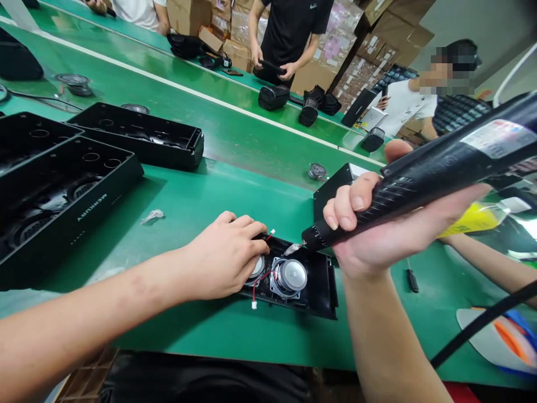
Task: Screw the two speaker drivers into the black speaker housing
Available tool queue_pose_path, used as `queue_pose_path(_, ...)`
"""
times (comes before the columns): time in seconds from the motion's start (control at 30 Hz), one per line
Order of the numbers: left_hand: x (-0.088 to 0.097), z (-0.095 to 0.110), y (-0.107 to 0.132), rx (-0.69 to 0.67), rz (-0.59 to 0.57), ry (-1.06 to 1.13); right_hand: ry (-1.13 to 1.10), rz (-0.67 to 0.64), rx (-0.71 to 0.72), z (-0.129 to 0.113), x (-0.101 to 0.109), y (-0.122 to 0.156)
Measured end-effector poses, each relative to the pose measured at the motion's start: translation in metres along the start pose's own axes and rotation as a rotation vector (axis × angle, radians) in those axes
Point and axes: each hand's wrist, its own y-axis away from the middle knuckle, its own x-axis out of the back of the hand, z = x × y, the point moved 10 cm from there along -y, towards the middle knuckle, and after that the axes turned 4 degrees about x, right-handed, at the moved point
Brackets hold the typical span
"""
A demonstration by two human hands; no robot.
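My right hand (386, 243) is wrapped round a black electric screwdriver (432, 162), which slants down to the left. Its bit reaches the upper edge of a round speaker driver (293, 276) with a silver back. That driver sits in a shallow black speaker housing (321, 285) lying on the green bench. My left hand (226, 254) grips the housing's left part with bent fingers and covers much of a second speaker driver (257, 270). Red wires with white connectors (254, 305) stick out on both sides of the housing. The screw spot is too small to make out.
Several open black speaker cases (168, 140) stand at the left. A black box (333, 187) is just beyond the housing, near a loose speaker driver (317, 171). A small screwdriver (412, 281) lies at right, beside another person's arm (495, 260). More people stand across the bench (226, 196).
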Motion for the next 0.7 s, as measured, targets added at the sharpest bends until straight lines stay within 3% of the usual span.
queue_pose_path(0.7,0.004,-0.004,-0.002,0.011,0.009,0.108,0.036,-0.015,-0.039,0.019,-0.005,0.011)
